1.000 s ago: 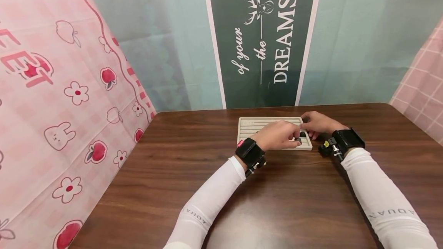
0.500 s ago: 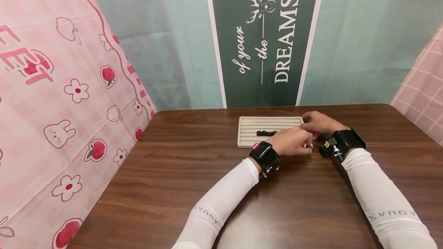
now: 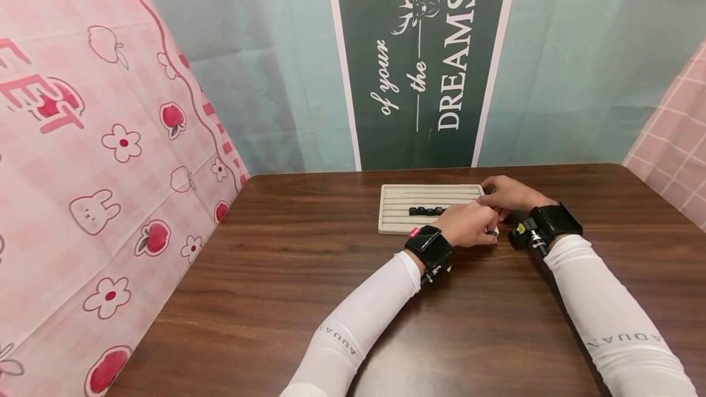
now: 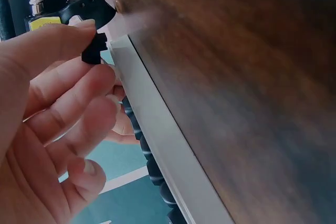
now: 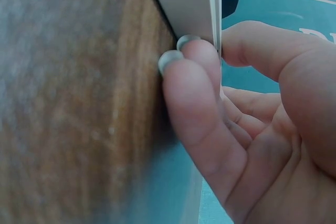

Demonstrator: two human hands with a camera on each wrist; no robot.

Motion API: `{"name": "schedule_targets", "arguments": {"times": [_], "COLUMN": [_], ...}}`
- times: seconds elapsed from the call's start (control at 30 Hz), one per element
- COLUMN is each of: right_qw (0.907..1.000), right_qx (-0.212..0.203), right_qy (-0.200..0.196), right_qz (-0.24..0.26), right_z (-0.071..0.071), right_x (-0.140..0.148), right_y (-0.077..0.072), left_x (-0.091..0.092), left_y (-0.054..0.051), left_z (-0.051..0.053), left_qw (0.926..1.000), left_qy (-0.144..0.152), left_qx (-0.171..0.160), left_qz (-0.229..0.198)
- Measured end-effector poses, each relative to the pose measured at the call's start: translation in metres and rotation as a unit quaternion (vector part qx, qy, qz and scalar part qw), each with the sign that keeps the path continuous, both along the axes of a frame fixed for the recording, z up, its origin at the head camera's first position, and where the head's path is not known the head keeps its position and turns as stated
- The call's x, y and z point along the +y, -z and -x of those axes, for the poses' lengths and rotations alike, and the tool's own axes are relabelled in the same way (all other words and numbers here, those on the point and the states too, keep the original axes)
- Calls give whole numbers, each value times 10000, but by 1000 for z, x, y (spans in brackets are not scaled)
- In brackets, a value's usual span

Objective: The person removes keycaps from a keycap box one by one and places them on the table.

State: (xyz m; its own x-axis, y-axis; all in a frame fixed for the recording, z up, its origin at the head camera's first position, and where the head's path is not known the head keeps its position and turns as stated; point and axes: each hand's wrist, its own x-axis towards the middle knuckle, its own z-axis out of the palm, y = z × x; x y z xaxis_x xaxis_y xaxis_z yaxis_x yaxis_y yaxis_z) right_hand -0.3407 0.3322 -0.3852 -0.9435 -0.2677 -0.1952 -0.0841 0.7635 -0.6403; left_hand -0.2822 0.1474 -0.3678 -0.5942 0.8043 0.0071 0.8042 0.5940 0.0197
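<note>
A cream ridged board (image 3: 393,219) lies near the table's back edge, with a row of small black keycap-like pieces (image 3: 421,211) in one of its grooves. My left hand (image 3: 469,224) is over the board's front right corner. Between its thumb and index finger it pinches a small black keycap-like piece (image 4: 93,50), and its other fingers curl loosely. My right hand (image 3: 510,193) grips the board's right edge, fingertips (image 5: 189,85) against the side and thumb by the ridged face. The left hand hides part of the row.
The brown wooden table (image 3: 265,274) extends in front of the board. A blue-green cloth (image 3: 276,78) hangs behind it, with a pink patterned cloth (image 3: 138,201) at the left. Black wrist-camera mounts (image 3: 524,234) sit close to the board's right side.
My left hand has moved right and slightly towards me, carrying the black piece, which uncovers the left part of the row. My right hand stays at the board's right edge.
</note>
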Motion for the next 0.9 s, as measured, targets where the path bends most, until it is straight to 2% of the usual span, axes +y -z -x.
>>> {"name": "schedule_targets", "arguments": {"times": [0.2, 0.3, 0.43, 0.53, 0.7, 0.9], "right_qw": [10000, 9998, 9974, 9959, 9978, 9987], "right_qx": [-16, 159, 552, 687, 495, 373], "right_qy": [-9, -43, -100, -128, -98, -87], "right_qz": [13, -123, -461, -574, -436, -346], "right_z": [-1, -1, -1, -1, -1, -2], "right_x": [2, 1, 1, 1, 0, -1], "right_y": [2, 2, 1, 0, -2, -3], "left_x": [4, 6, 8, 9, 11, 12], "left_y": [0, 1, 1, 1, 2, 3], "left_z": [-2, -3, -4, -5, -6, -8], "left_qw": [9998, 9997, 9995, 9992, 9982, 9977], "left_qy": [-107, -130, -116, -83, -25, -109], "left_qx": [-26, 6, 170, 312, 450, 439], "left_qz": [179, 200, 221, 234, 384, 501]}}
